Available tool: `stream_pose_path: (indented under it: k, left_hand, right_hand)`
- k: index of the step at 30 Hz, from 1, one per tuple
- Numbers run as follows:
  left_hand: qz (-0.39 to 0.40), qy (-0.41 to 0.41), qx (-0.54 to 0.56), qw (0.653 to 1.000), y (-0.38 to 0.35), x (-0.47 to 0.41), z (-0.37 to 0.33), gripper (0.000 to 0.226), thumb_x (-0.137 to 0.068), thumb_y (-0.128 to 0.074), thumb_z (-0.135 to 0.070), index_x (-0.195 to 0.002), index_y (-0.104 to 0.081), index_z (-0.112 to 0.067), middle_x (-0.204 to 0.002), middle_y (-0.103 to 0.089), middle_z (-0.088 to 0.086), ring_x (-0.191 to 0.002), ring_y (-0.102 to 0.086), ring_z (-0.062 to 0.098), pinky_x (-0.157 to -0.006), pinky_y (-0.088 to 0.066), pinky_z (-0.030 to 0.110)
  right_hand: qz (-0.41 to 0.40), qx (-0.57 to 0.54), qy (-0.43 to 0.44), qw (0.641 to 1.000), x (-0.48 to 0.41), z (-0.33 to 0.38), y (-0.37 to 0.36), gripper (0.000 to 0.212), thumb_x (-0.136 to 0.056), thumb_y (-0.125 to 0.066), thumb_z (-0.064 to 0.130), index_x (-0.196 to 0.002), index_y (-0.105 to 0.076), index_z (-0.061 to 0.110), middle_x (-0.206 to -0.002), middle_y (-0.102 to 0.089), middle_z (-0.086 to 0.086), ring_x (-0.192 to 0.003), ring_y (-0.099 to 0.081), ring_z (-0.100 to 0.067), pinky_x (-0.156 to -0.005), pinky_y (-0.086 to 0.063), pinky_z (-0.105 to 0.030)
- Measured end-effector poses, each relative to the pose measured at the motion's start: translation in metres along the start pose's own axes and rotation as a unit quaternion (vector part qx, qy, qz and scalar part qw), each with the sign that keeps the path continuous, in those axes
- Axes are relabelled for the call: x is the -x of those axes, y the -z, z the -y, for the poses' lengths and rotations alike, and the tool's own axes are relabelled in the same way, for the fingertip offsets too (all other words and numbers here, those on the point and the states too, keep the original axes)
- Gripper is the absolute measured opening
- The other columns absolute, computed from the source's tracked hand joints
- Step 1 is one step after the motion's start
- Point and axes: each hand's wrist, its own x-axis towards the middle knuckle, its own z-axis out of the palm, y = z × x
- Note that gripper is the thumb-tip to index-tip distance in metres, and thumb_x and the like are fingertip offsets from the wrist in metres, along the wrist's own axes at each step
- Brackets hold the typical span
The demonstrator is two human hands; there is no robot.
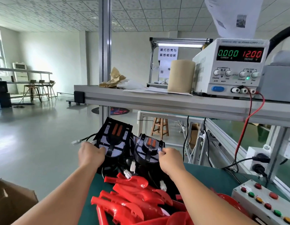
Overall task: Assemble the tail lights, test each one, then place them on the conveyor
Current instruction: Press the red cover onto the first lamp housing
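Note:
My left hand (90,155) grips the near edge of a black tail light housing (114,137), tilted up so its white board and orange strips show. My right hand (171,158) grips the right edge of a second black housing (148,147) beside it. Wires with white connectors (133,167) hang from both housings. Below them, several red lenses (133,197) lie heaped on the green mat (206,176).
A power supply (230,67) reading 12.00 V sits on the upper shelf (141,99), red and black leads running down. A button box (262,202) lies at the right. A cardboard box (13,202) stands at lower left. A tape roll (180,76) rests on the shelf.

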Motion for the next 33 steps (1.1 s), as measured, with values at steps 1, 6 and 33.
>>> stream_pose_path:
  k: [1,6,33]
  left_hand:
    - [-0.002,-0.009,0.005,1.0,0.003,0.0,-0.003,0.022,-0.075,-0.066,-0.014,-0.08,-0.055,0.004,-0.079,-0.064,0.022,-0.07,-0.056,0.034,-0.055,-0.042,0.032]
    - [0.008,-0.034,0.05,0.998,0.02,0.008,-0.022,0.011,-0.075,-0.061,-0.011,-0.067,-0.053,-0.011,-0.053,-0.067,0.013,-0.067,-0.069,0.027,-0.068,-0.056,0.037]
    - [0.294,0.253,0.471,0.793,0.042,0.181,0.011,0.06,-0.097,-0.038,-0.055,-0.119,-0.057,-0.003,-0.088,-0.068,0.017,-0.072,-0.068,0.029,-0.066,-0.053,0.038]
  right_hand:
    - [-0.007,-0.006,0.003,1.0,0.002,0.0,-0.001,0.034,-0.101,-0.045,0.021,-0.116,-0.064,-0.002,-0.113,-0.067,-0.018,-0.102,-0.062,-0.031,-0.084,-0.048,-0.035]
    - [-0.003,0.009,0.009,1.0,0.008,0.004,-0.001,0.042,-0.103,-0.044,0.032,-0.133,-0.053,0.004,-0.132,-0.05,-0.019,-0.113,-0.055,-0.027,-0.093,-0.041,-0.03]
    - [0.126,-0.577,0.019,0.807,0.111,-0.022,0.046,0.041,-0.089,-0.053,0.03,-0.109,-0.07,-0.001,-0.111,-0.07,-0.021,-0.1,-0.07,-0.035,-0.079,-0.06,-0.041]
